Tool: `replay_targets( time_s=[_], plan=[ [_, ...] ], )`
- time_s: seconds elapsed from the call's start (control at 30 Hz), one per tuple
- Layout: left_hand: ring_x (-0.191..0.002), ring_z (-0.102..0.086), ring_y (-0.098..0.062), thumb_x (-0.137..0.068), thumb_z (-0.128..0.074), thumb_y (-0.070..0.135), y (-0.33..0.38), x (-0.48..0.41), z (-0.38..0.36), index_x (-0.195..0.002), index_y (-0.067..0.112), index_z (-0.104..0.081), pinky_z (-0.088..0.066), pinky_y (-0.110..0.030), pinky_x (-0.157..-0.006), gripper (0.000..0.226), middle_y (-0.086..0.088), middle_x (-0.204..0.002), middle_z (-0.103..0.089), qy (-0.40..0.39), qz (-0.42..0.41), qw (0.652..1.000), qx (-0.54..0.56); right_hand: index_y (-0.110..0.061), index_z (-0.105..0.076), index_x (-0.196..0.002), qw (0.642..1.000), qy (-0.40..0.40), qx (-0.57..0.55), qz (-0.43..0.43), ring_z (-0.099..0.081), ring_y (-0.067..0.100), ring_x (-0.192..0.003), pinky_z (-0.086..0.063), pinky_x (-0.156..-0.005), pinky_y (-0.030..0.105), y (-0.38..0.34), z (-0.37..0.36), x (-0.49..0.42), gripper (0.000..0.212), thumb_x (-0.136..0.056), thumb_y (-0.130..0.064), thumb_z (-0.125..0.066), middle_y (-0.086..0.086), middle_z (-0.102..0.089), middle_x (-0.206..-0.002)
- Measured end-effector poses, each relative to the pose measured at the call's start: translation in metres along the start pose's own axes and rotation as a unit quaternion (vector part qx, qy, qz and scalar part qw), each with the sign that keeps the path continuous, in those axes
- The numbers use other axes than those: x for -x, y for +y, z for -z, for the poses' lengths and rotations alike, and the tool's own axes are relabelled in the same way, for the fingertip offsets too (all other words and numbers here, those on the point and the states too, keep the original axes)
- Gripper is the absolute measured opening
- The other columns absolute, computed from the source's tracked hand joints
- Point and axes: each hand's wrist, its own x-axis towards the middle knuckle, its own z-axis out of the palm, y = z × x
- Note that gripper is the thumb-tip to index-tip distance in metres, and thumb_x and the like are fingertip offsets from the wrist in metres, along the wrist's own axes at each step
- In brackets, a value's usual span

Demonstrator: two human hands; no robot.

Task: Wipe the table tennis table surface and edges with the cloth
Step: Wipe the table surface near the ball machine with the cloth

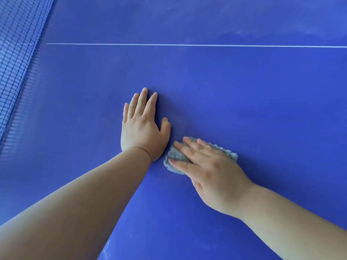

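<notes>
View: head camera, looking down over both bare forearms onto the playing surface.

Table (244, 94): deep blue table tennis top that fills nearly the whole frame; no edge of it is in view.

White line (187, 45): thin painted stripe running left to right across the upper part of the table, well beyond both hands.

Net (16, 53): dark mesh with a blue band, standing along the left margin and slanting towards the lower left.

Cloth (178, 156): small grey, fluffy rag lying flat on the table right of centre. It sits under the right hand and just beside the heel of the left palm. Its frayed border shows past the fingertips on the left and past the little-finger side on the right.

Right hand (212, 171): palm down on the cloth, fingers straight and slightly spread, pointing up and to the left. The grip is apart; the fingers press the rag onto the table and do not curl round it.

Left hand (142, 126): flat on the bare table to the left of the cloth, fingers extended away from the body, thumb out to the right. The grip is apart and holds nothing.

Surface marks (281, 25): pale, cloudy smears on the far half, above the white line towards the upper right.

Speckles (107, 248): faint light flecks on the near table between the two forearms.
</notes>
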Motion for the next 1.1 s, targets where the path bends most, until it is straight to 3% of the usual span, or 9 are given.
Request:
replay_targets(
  time_s=[0.07, 0.17, 0.27, 0.43, 0.63, 0.77, 0.9, 0.97, 1.1],
  plan=[
    [-0.16, -0.004, -0.017, -0.092, -0.034, 0.049, 0.0, 0.0, 0.0, -0.164, 0.028, -0.024, 0.0, -0.039, -0.13, 0.075, 0.006, -0.174, -0.01, -0.003, -0.001, 1.0, -0.003, -0.019, -0.058, -0.147, 0.999, 0.039, -0.031, -0.021, -0.045, 0.028, -0.147, -0.033, -0.123, 0.044, 0.011, 0.006, -0.004, 0.055, -0.096, -0.001, -0.048, 0.008, -0.047, -0.159],
    [-0.16, -0.002, -0.017, -0.093, -0.034, 0.05, -0.001, 0.0, 0.0, -0.164, 0.028, -0.023, 0.001, -0.039, -0.13, 0.075, 0.006, -0.174, -0.009, -0.004, -0.004, 1.0, -0.002, -0.018, -0.053, -0.151, 0.972, 0.131, -0.063, -0.185, -0.039, 0.03, -0.15, -0.031, -0.124, 0.046, 0.057, 0.035, -0.048, 0.055, -0.1, 0.002, -0.048, 0.007, -0.043, -0.161],
    [-0.16, -0.002, -0.017, -0.094, -0.034, 0.05, -0.001, 0.001, -0.001, -0.164, 0.028, -0.023, 0.001, -0.039, -0.13, 0.074, 0.006, -0.174, -0.01, -0.003, -0.006, 1.0, -0.001, -0.027, -0.049, -0.15, 0.968, 0.105, -0.027, -0.226, -0.033, 0.028, -0.15, -0.035, -0.119, 0.051, 0.092, 0.059, -0.105, 0.049, -0.106, -0.009, -0.038, -0.003, -0.04, -0.16],
    [-0.16, -0.003, -0.018, -0.094, -0.034, 0.049, -0.002, 0.0, 0.0, -0.164, 0.027, -0.023, 0.001, -0.039, -0.13, 0.074, 0.006, -0.174, -0.009, -0.006, -0.01, 1.0, 0.001, -0.022, -0.047, -0.155, 0.991, 0.022, 0.045, -0.123, -0.026, 0.034, -0.155, -0.017, -0.127, 0.046, 0.07, 0.044, -0.119, 0.053, -0.103, -0.007, -0.044, 0.01, -0.033, -0.166],
    [-0.16, -0.005, -0.021, -0.101, -0.035, 0.04, -0.003, 0.0, -0.002, -0.164, 0.025, -0.025, -0.001, -0.041, -0.13, 0.066, 0.003, -0.174, -0.012, 0.0, -0.01, 1.0, 0.005, -0.023, -0.063, -0.142, 0.992, -0.066, 0.041, 0.101, -0.039, 0.029, -0.15, -0.032, -0.124, 0.048, 0.046, 0.028, -0.032, 0.047, -0.102, -0.006, -0.047, 0.006, -0.045, -0.16],
    [-0.16, -0.004, -0.02, -0.101, -0.034, 0.039, -0.003, -0.001, -0.003, -0.164, 0.027, -0.024, -0.001, -0.041, -0.13, 0.065, 0.004, -0.174, -0.012, 0.0, -0.006, 1.0, 0.003, -0.018, -0.056, -0.149, 0.999, -0.006, 0.03, -0.017, -0.031, 0.029, -0.154, -0.023, -0.128, 0.044, 0.085, 0.051, -0.093, 0.049, -0.103, -0.002, -0.047, 0.008, -0.038, -0.164],
    [-0.16, -0.005, -0.019, -0.099, -0.032, 0.04, -0.002, 0.0, -0.003, -0.164, 0.028, -0.025, 0.0, -0.04, -0.13, 0.067, 0.005, -0.173, -0.013, 0.001, -0.006, 1.0, 0.011, -0.027, -0.041, -0.158, 0.989, 0.037, 0.04, -0.141, -0.015, 0.028, -0.159, -0.011, -0.127, 0.039, 0.106, 0.058, -0.16, 0.05, -0.109, -0.018, -0.035, 0.004, -0.024, -0.171],
    [-0.16, -0.005, -0.019, -0.099, -0.033, 0.038, -0.002, 0.0, -0.003, -0.164, 0.028, -0.025, 0.001, -0.039, -0.13, 0.066, 0.006, -0.173, -0.012, 0.0, -0.006, 1.0, 0.01, -0.024, -0.043, -0.158, 0.99, 0.036, 0.049, -0.128, -0.019, 0.032, -0.157, -0.011, -0.128, 0.043, 0.092, 0.05, -0.156, 0.05, -0.109, -0.018, -0.038, 0.009, -0.026, -0.17],
    [-0.16, -0.005, -0.019, -0.101, -0.038, 0.033, -0.002, 0.0, -0.002, -0.164, 0.026, -0.025, 0.001, -0.04, -0.13, 0.065, 0.004, -0.174, -0.013, 0.0, -0.003, 1.0, 0.006, -0.022, -0.059, -0.146, 0.999, -0.003, 0.041, 0.022, -0.035, 0.032, -0.152, -0.028, -0.124, 0.051, 0.039, 0.022, -0.058, 0.045, -0.104, -0.015, -0.046, 0.008, -0.042, -0.162]
  ],
)
